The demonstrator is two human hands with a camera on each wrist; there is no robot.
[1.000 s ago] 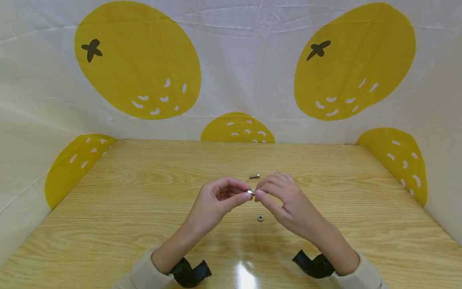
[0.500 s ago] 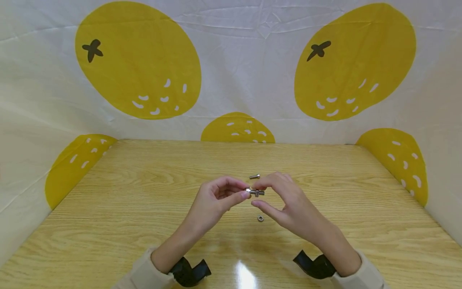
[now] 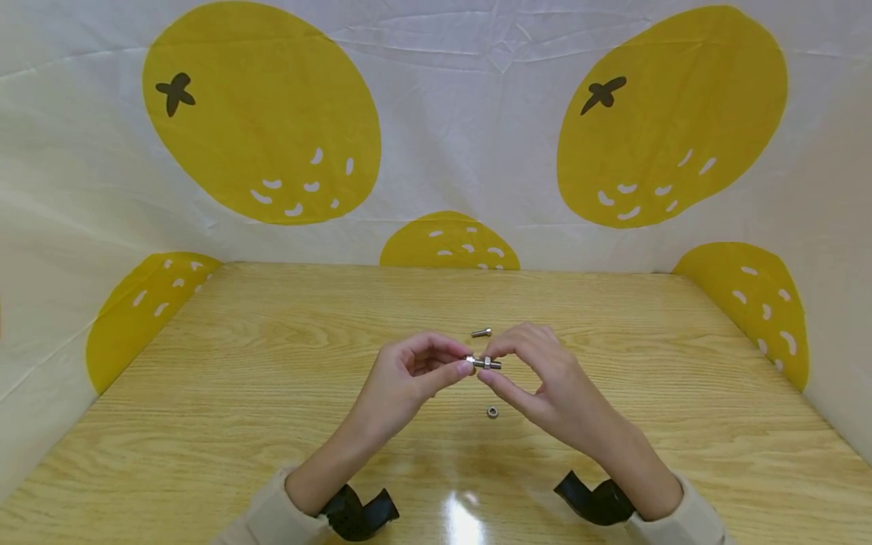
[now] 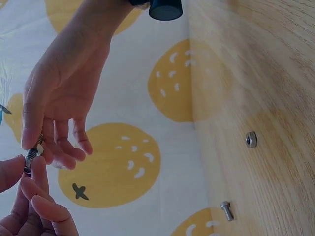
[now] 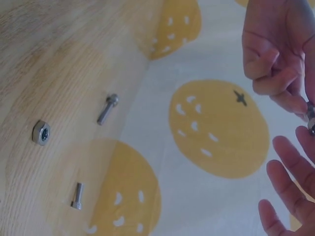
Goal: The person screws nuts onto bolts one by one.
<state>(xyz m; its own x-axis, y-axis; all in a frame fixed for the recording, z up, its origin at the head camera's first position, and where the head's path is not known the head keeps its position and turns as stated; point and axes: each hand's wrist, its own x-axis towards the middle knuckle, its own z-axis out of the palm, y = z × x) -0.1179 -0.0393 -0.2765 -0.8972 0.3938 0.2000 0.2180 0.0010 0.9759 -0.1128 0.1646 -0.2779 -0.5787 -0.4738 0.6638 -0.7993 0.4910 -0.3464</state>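
Above the table, my left hand (image 3: 417,378) pinches the head end of a steel bolt (image 3: 496,365) between thumb and index finger. The bolt lies roughly level, its threaded end toward the right. A hex nut (image 3: 487,363) sits partway along its shank, and my right hand (image 3: 541,371) pinches that nut between thumb and index fingertips. In the left wrist view the held bolt (image 4: 32,154) shows its thread between both hands. At the right wrist view's edge, the fingers partly hide the same bolt (image 5: 310,117).
A loose nut (image 3: 493,412) lies on the wooden table (image 3: 272,378) in front of the hands. Beyond them lies a socket-head bolt (image 3: 481,332). The right wrist view shows another bolt (image 5: 108,109) on the tabletop. A patterned cloth (image 3: 470,113) encloses the back and sides.
The right fingertips first covered the bolt's right end, then spread apart and bared the nut on the shank. Now they have closed on the nut. The left hand keeps its hold.
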